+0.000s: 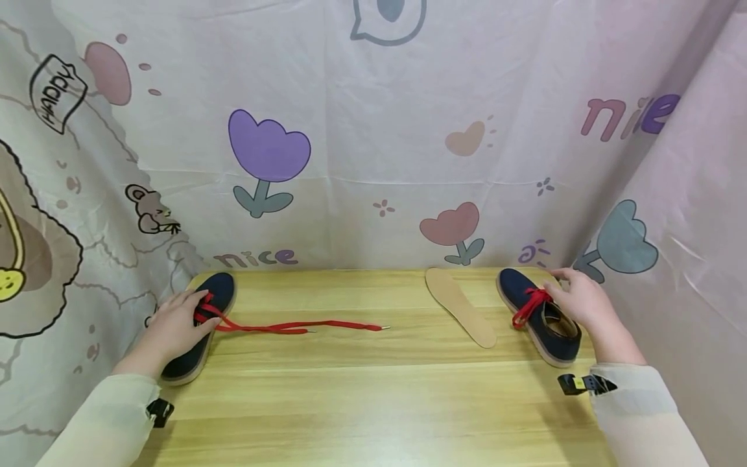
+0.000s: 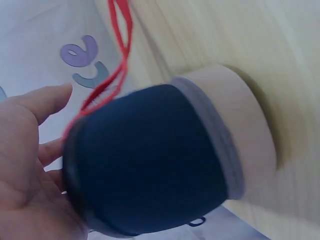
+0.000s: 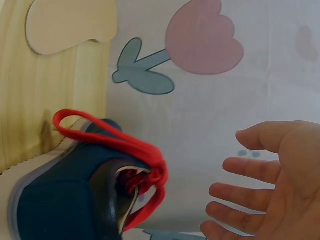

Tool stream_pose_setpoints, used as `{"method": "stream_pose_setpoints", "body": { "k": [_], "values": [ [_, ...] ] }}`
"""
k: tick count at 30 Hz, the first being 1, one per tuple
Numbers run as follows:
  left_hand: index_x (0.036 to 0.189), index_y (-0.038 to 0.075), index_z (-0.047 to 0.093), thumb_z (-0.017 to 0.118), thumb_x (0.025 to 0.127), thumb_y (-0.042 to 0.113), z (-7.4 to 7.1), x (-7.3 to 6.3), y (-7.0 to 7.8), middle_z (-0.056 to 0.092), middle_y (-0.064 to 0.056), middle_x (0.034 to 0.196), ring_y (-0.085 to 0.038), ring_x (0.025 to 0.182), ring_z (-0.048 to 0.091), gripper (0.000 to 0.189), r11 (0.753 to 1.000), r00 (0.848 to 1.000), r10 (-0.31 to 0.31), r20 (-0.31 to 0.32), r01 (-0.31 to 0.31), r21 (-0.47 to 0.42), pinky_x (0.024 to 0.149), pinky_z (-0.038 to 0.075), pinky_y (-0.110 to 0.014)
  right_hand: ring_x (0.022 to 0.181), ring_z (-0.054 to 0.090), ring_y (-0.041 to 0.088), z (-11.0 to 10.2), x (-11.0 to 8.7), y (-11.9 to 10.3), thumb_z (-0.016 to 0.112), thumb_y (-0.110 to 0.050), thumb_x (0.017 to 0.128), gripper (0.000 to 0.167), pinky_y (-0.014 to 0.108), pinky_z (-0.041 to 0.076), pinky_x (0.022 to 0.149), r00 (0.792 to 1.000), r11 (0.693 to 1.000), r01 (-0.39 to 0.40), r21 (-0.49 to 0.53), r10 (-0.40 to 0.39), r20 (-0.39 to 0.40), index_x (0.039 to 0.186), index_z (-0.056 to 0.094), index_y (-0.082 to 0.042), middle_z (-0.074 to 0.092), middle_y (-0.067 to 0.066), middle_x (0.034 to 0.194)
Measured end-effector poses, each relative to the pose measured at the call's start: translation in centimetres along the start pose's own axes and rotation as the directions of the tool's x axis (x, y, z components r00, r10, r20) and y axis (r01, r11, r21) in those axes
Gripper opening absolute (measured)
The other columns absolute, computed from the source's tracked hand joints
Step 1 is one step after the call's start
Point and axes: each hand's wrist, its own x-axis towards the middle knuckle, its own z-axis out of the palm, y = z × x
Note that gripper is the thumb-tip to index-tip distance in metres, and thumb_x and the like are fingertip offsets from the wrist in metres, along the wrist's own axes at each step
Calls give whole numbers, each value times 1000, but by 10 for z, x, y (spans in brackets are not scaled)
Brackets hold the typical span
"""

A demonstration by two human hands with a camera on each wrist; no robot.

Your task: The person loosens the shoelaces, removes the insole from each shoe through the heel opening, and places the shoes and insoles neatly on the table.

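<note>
A navy shoe (image 1: 220, 289) with loose red laces (image 1: 280, 328) lies at the left of the table, its toe pointing away. My left hand (image 1: 175, 324) rests over its middle. In the left wrist view, the heel of this shoe (image 2: 150, 155) faces the camera, with the thumb held apart and the other fingers partly hidden behind the shoe. At the right lies a matching shoe (image 1: 563, 348), its red lace (image 1: 532, 305) tied in a bow. My right hand (image 1: 580, 297) hovers beside its opening; the right wrist view shows spread fingers (image 3: 245, 194) holding nothing.
A tan insole (image 1: 461, 308) lies flat on the wooden table (image 1: 362, 402), left of the tied shoe. The loose laces stretch toward the table's middle. A printed curtain (image 1: 362, 143) hangs along the back edge and both sides.
</note>
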Motion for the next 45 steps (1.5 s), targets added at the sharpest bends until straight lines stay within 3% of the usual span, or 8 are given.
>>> {"method": "stream_pose_setpoints", "body": {
  "k": [14,25,30,35,45],
  "values": [
    [141,-9,48,68,95,28,-11,-6,35,43,-38,140,-58,127,37,63,997,996,83,-25,-83,1,101,30,-73,126,35,62,17,7,19,53,-36,101,62,74,33,99,998,998,-69,4,69,5,142,42,10,35,43,142],
    [139,-8,50,70,95,21,-6,-8,61,47,-34,140,-54,128,41,57,985,984,171,-57,-172,-15,104,34,-67,119,42,60,23,8,24,56,-34,100,62,72,39,95,997,997,-76,-9,76,10,140,42,11,40,44,137],
    [141,-6,50,69,95,20,-2,-10,70,46,-31,143,-52,131,40,56,984,984,170,-47,-172,-45,105,33,-67,113,44,59,28,9,27,57,-34,99,63,70,43,91,996,996,-85,-2,85,2,140,42,10,41,44,134],
    [141,-2,51,70,95,23,5,-10,80,47,-29,143,-51,131,41,56,980,984,177,-30,-179,-84,104,35,-66,113,41,59,35,10,29,61,-38,97,68,71,43,90,994,994,-107,12,107,1,140,40,11,39,44,132],
    [137,-2,56,72,93,23,13,-15,104,54,-26,138,-47,127,48,53,967,968,240,-73,-245,-68,103,40,-62,123,27,63,47,12,36,63,-50,94,86,75,34,95,993,993,-115,28,114,38,147,31,11,31,45,139]
  ]
}}
